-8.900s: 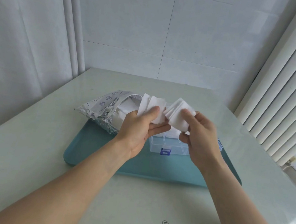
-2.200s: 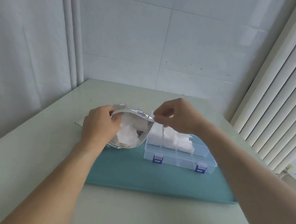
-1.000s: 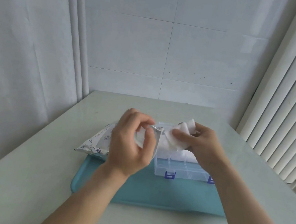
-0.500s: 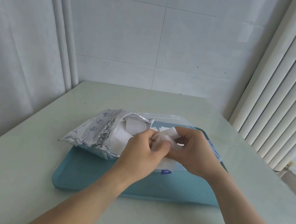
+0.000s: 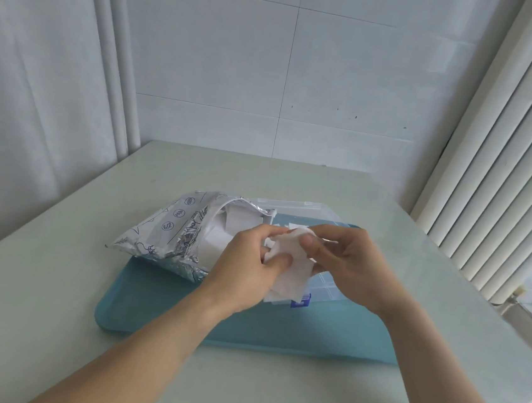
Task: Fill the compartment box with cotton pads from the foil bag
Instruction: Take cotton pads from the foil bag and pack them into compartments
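Both the left hand [image 5: 251, 262] and right hand [image 5: 347, 262] pinched cotton pads [image 5: 291, 263] above the compartment box [image 5: 324, 286]; its fill seemed partial, and the foil bag [image 5: 189, 232] held more

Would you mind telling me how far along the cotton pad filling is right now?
Done: the foil bag lies open on the tray. In hand: the left hand and right hand pinch cotton pads above the compartment box. Left: placing them; the hands hide how full the box is.
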Action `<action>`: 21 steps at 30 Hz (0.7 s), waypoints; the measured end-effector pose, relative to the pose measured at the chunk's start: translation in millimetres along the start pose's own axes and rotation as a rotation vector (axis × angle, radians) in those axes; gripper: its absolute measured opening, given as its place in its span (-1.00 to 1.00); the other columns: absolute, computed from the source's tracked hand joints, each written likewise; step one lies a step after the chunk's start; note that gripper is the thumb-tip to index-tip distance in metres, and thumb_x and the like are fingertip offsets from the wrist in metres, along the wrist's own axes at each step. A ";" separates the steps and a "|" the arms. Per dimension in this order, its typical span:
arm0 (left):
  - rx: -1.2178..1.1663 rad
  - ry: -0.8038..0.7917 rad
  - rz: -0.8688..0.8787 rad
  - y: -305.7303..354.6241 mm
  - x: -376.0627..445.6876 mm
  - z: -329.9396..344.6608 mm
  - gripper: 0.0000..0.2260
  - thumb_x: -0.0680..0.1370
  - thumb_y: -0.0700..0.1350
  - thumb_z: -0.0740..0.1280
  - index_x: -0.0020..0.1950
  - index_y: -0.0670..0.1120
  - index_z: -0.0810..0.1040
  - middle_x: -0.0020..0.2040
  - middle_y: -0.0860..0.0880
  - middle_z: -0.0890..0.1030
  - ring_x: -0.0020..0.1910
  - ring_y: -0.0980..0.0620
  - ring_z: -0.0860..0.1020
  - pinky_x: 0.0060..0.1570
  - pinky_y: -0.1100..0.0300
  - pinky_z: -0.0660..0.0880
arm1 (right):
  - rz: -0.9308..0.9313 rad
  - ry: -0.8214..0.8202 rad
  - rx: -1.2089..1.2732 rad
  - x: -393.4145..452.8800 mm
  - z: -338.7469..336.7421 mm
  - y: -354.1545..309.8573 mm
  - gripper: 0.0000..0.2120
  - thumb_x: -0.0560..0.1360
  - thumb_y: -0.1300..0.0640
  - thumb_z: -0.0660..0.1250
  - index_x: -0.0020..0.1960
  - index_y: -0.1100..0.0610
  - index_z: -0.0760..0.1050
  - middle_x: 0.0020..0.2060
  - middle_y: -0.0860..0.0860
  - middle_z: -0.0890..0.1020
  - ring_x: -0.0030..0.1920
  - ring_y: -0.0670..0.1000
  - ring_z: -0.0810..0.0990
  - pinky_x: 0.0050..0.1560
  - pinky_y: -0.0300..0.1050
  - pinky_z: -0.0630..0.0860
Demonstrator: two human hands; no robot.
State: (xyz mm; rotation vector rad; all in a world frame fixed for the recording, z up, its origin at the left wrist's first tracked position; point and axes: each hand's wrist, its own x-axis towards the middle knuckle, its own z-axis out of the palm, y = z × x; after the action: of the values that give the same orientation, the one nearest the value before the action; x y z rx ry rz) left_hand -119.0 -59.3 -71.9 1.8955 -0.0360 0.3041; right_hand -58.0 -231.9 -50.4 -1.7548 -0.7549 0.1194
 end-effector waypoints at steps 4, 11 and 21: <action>0.003 0.033 -0.005 0.0 2.9 -0.5 -0.66 0.58 -0.20 0.38 0.32 0.03 0.50 -0.05 -0.01 0.70 -0.14 0.13 0.66 -0.19 0.33 0.52 | -0.055 0.176 -0.052 3.2 -2.5 2.5 -0.81 0.57 0.07 0.36 0.01 0.13 0.71 -0.17 0.13 0.72 -0.23 0.10 0.66 -0.21 0.01 0.62; 0.003 0.071 0.057 1.6 3.9 -3.7 -0.81 0.60 -0.23 0.35 0.15 -0.02 0.62 -0.10 0.11 0.66 -0.20 0.31 0.57 -0.25 0.38 0.50 | -0.016 0.161 0.261 -6.4 -21.4 -15.7 -0.75 0.30 0.09 0.54 -0.17 0.25 0.59 -0.39 0.17 0.64 -0.45 0.05 0.56 -0.35 -0.14 0.51; -0.127 -0.068 0.086 1.0 3.1 -3.4 -0.85 0.60 -0.14 0.33 -0.02 -0.14 0.68 -0.08 -0.30 0.65 -0.16 -0.03 0.56 -0.02 -0.25 0.56 | 0.034 0.133 -0.145 -2.9 -2.7 -8.1 -0.77 0.33 0.16 0.63 -0.07 0.07 0.66 -0.34 0.04 0.66 -0.43 -0.07 0.54 -0.40 -0.18 0.52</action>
State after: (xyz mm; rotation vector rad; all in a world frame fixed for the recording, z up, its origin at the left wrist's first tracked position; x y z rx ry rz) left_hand -116.7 -56.1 -69.2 1.7809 -0.1787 0.2893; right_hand -62.5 -234.6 -43.1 -1.8934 -0.6507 -0.0298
